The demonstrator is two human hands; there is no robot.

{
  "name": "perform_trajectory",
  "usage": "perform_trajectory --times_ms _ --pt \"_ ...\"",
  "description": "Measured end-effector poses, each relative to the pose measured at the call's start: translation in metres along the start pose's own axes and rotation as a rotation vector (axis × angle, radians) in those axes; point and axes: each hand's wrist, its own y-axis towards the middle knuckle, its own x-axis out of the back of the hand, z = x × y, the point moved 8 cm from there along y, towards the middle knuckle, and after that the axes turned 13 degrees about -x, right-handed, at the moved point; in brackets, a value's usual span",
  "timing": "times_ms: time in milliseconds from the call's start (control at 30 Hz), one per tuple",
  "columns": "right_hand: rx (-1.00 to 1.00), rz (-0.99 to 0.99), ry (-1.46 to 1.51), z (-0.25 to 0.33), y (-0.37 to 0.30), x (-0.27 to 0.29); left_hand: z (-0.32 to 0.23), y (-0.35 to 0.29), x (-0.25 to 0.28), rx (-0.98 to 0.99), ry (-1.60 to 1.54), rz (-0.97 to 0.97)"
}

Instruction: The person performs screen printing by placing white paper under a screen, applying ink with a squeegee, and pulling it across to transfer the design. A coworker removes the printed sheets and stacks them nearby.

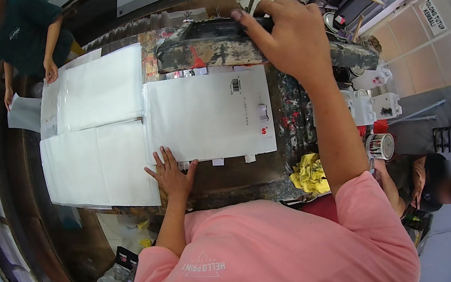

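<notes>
"Pink shirt [267,252] nearest; then?"

"Left hand [174,177], fingers spread flat over the near left corner of a white sheet [204,115] on the table [292,113]."

"Light, even pressure should hold it square, I'd judge. Right hand [299,38]?"

"On the stained frame [211,53] beyond the sheet's far edge; clasping or resting, I can't tell."

"Surface?"

"Paint-blotched, yellow rag [309,175] near its right corner; past its far left corner, a co-worker [29,39]."

Dark frame [211,53], paint-stained: stretch behind right fingers [277,10] hidden; grip indeterminable. Print line [245,111] on white sheet [195,119], right of left fingers [165,156]: too small to read. Co-worker [23,37], beyond left fingers, leftward: face blurred, head cropped above. Second person [435,181], right of and below right fingers: face blurred.
</notes>
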Motion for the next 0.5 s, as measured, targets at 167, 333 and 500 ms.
perform_trajectory --times_ms 167,333,500 --pt "0.017 -0.049 0.008 -0.002 -0.013 -0.004 -0.031 0.040 0.099 -0.109 -0.164 -0.448" --pt "0.022 -0.053 -0.007 -0.002 -0.032 -0.008 0.046 0.045 0.127 0.174 -0.084 -0.479" --pt "0.025 0.015 -0.005 -0.002 -0.040 -0.014 0.146 0.025 0.100 0.370 0.125 -0.464"
